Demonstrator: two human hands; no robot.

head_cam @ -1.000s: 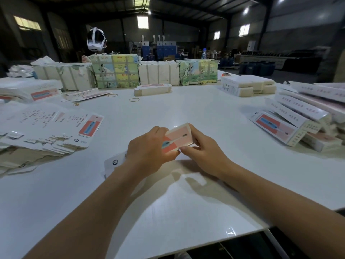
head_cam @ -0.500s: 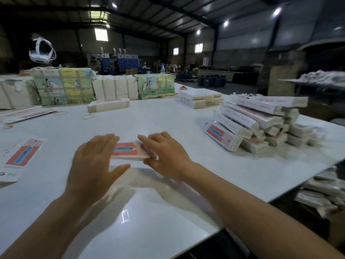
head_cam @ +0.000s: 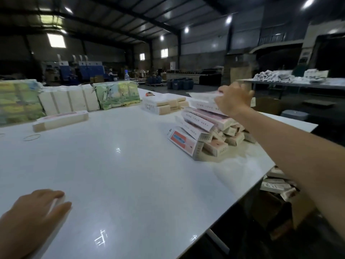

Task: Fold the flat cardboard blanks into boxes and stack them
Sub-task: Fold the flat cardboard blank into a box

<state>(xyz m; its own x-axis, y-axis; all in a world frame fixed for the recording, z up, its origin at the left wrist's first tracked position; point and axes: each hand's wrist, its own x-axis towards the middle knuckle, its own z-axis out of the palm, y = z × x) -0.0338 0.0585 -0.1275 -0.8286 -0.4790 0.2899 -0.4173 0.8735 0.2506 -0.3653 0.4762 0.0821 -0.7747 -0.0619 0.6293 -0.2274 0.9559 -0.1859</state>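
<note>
At far right, box: folded box (head_cam: 203, 96) above the box stack (head_cam: 205, 128)
Right hand (head_cam: 233, 101): fingers curled, pinching its end
Left hand (head_cam: 35, 217): fingers loose, flat on the table (head_cam: 130, 174)
Handling: likely light, crushable; hold edges

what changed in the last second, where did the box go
The right hand carried the folded box from the table's middle out to the top of the box pile. The left hand let go and now rests on the table. The pile stayed put.
</note>
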